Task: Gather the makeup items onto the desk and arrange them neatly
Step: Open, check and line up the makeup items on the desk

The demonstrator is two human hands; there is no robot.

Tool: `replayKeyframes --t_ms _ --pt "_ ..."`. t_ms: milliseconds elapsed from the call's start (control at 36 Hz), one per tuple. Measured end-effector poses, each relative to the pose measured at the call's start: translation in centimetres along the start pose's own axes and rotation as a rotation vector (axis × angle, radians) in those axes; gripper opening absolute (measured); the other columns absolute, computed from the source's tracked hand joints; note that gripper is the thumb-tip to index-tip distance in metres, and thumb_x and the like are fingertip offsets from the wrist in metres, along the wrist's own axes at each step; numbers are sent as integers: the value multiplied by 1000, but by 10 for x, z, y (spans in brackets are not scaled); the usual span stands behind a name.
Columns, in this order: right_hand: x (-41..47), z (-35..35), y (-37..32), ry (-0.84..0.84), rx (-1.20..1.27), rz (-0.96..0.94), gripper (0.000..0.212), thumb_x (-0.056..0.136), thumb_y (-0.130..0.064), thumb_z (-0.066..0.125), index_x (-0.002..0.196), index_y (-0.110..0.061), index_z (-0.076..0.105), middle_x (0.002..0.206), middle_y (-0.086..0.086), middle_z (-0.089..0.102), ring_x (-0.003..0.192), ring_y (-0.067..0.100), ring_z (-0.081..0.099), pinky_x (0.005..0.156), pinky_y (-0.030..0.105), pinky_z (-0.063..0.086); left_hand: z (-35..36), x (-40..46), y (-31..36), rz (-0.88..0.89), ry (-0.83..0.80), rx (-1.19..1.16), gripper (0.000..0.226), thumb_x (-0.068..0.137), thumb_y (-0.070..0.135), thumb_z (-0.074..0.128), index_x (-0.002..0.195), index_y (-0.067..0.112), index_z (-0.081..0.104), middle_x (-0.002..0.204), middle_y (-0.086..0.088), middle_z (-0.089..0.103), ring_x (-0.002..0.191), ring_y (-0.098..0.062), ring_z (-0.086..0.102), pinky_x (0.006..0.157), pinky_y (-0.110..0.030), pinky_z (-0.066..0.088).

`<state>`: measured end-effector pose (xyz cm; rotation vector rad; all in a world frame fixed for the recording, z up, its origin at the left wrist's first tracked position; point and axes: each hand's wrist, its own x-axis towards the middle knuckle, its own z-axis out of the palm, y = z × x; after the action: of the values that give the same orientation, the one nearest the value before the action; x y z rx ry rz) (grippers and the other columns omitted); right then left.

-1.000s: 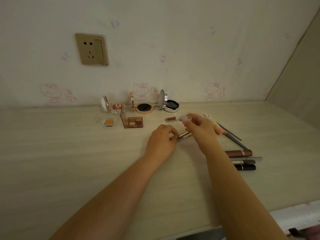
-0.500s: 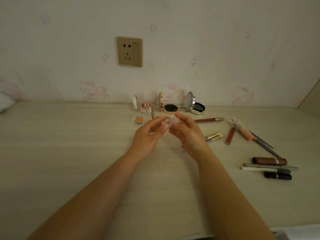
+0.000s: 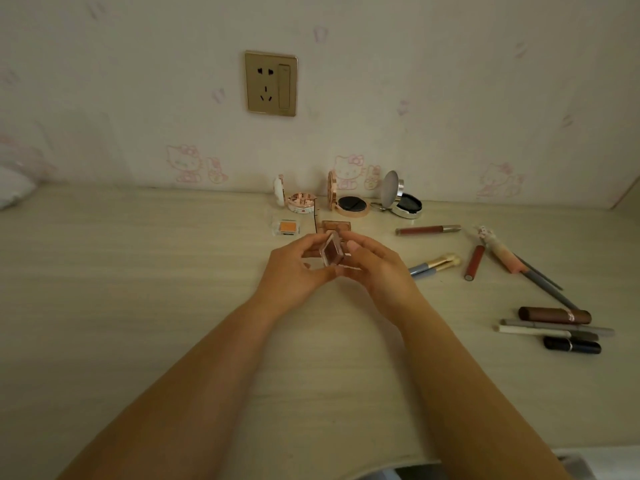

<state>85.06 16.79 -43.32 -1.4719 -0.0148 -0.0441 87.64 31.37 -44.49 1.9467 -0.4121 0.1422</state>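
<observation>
Over the middle of the pale wooden desk (image 3: 138, 306), my left hand (image 3: 294, 271) and my right hand (image 3: 377, 268) together hold a small clear square eyeshadow case (image 3: 332, 252) with a brown pan, tilted up on edge. Behind them, near the wall, stand three opened compacts: a rose-gold one (image 3: 298, 200), a gold one with a black puff (image 3: 349, 204) and a silver one (image 3: 403, 202). A small orange pan (image 3: 288, 226) and a brown palette (image 3: 336, 226) lie just in front of them.
To the right lie a lip gloss (image 3: 427, 230), a makeup brush (image 3: 434, 264), a second red tube (image 3: 473, 262), a pink character pen (image 3: 498, 249) with grey pencils, then two lipsticks (image 3: 554, 315) (image 3: 571, 345) and pens (image 3: 550, 330). A wall socket (image 3: 270, 83) is above.
My hands left the brush on the desk, came together and lifted the small clear case, which now stands tilted between both sets of fingers. The view has shifted left.
</observation>
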Motion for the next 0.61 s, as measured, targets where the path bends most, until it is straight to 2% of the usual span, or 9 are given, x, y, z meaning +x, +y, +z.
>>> replayKeyframes --t_ms 139,250,361,500,611 --pt "0 2 2 -59 51 141 23 97 -14 46 107 -8 66 97 9 69 83 18 66 78 30 54 0 -1 -1 28 -55 1 63 72 19 79 129 26 55 112 18 58 95 19 51 76 -4 46" --pt "0 2 0 -46 97 156 22 96 -10 45 99 -6 66 96 14 66 83 20 63 77 30 56 0 0 -3 39 -66 1 63 71 15 79 129 25 55 114 13 56 101 4 53 83 -18 50" --pt "2 1 3 -50 81 175 26 98 -10 41 101 -3 65 102 18 65 86 21 63 76 31 56 0 2 -5 36 -76 20 64 69 16 80 126 29 55 103 12 52 100 -2 53 79 -9 46" --pt "2 2 3 -47 -3 166 26 96 -18 47 96 -4 69 93 13 70 78 16 66 71 27 55 -2 3 -5 16 -72 51 64 68 18 81 127 25 56 98 13 54 99 -6 56 80 -3 41" --pt "3 6 4 24 -132 153 28 94 -14 47 97 5 68 81 14 66 65 13 61 68 25 57 -1 2 -5 6 -62 69 65 67 18 82 127 23 57 98 12 54 93 -6 57 75 3 39"
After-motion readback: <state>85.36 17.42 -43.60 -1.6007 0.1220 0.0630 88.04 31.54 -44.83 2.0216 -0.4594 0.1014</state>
